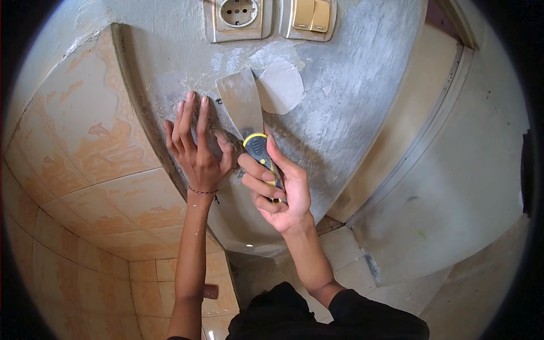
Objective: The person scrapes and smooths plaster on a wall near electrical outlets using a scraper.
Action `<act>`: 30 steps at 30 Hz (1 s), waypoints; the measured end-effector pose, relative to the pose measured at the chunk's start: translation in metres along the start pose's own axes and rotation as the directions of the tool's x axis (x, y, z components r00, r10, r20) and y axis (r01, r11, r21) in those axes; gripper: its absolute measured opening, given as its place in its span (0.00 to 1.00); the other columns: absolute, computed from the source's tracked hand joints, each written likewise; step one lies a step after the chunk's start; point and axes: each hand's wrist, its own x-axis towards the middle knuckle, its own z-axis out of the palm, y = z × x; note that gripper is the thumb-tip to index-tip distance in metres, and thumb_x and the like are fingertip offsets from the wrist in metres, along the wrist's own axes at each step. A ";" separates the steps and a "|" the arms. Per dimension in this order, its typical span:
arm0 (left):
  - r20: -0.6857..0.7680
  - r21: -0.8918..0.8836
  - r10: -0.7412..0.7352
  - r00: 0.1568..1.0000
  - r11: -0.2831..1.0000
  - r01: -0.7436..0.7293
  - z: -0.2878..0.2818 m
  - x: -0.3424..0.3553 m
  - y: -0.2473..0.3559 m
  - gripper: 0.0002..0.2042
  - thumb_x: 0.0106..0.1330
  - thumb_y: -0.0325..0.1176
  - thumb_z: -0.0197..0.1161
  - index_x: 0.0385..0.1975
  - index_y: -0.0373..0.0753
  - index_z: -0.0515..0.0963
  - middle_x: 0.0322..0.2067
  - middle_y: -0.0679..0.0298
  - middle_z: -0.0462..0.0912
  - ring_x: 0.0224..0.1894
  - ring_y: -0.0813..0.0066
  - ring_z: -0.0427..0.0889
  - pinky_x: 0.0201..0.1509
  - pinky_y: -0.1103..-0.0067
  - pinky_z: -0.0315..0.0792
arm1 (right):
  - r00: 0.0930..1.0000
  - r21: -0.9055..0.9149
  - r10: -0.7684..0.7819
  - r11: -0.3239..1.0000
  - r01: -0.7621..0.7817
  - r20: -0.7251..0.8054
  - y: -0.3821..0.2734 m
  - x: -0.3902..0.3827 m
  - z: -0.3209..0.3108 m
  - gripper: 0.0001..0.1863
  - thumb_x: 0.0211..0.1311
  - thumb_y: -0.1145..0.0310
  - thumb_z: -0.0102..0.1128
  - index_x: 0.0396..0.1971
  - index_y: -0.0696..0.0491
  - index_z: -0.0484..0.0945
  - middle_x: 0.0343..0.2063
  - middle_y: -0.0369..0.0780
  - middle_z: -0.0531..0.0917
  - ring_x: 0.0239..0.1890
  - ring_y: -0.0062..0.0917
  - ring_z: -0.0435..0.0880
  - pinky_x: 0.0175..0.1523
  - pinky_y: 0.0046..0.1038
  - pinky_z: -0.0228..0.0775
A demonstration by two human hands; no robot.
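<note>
My right hand (280,187) is closed around the dark grey and yellow handle of a putty knife (237,96), its wide metal blade lying against the scuffed grey wall (351,90). Just right of the blade's tip is a pale white patch (280,85) with ragged, flaking edges. My left hand (195,141) rests open on the wall to the left of the blade, fingertips touching the rough surface and a thin braided band at the wrist.
A socket (238,17) and a double switch (310,17) sit above the patch. Orange-tinted tiles (85,141) cover the left wall, beyond a narrow edge. A door frame (425,130) runs down the right side. A small reddish cylindrical object (210,290) shows low beside my left forearm.
</note>
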 end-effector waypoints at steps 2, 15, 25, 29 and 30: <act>0.001 -0.009 0.001 1.000 1.000 -0.001 0.000 0.001 0.002 0.31 0.58 0.36 0.55 0.67 0.43 0.71 0.68 0.58 0.69 0.72 0.62 0.64 0.77 0.60 0.46 | 1.000 -0.016 -0.006 1.000 0.006 0.003 -0.001 0.000 0.001 0.16 0.82 0.56 0.38 0.63 0.33 0.68 0.25 0.33 0.60 0.17 0.11 0.54 0.09 0.11 0.39; -0.001 -0.017 0.000 1.000 1.000 0.000 0.001 0.001 0.002 0.32 0.58 0.37 0.55 0.67 0.43 0.71 0.69 0.58 0.69 0.71 0.62 0.65 0.76 0.60 0.47 | 1.000 0.107 -0.002 0.994 0.002 0.008 -0.001 -0.005 -0.002 0.16 0.82 0.55 0.37 0.42 0.52 0.67 0.24 0.33 0.60 0.15 0.11 0.54 0.09 0.13 0.39; -0.011 -0.001 0.008 1.000 1.000 -0.008 0.003 0.000 0.002 0.33 0.57 0.36 0.55 0.68 0.43 0.71 0.68 0.58 0.69 0.71 0.60 0.65 0.76 0.60 0.47 | 1.000 0.190 0.028 0.981 -0.029 0.008 -0.007 -0.005 0.002 0.19 0.82 0.55 0.36 0.35 0.56 0.61 0.24 0.34 0.61 0.14 0.12 0.54 0.08 0.15 0.40; -0.014 -0.004 0.007 1.000 1.000 -0.007 0.003 0.000 0.002 0.33 0.56 0.36 0.55 0.68 0.43 0.71 0.68 0.58 0.69 0.71 0.60 0.65 0.76 0.59 0.46 | 0.999 0.214 0.038 0.976 -0.042 0.019 -0.006 -0.005 0.002 0.19 0.82 0.55 0.36 0.35 0.56 0.61 0.24 0.34 0.61 0.14 0.12 0.54 0.08 0.15 0.40; -0.011 -0.003 0.006 1.000 1.000 -0.006 0.003 -0.001 0.002 0.33 0.56 0.36 0.55 0.68 0.43 0.71 0.68 0.58 0.69 0.71 0.60 0.65 0.76 0.59 0.46 | 0.999 0.215 0.034 0.976 -0.038 0.024 -0.007 -0.006 0.000 0.19 0.82 0.55 0.36 0.35 0.56 0.61 0.24 0.34 0.61 0.14 0.12 0.54 0.08 0.15 0.40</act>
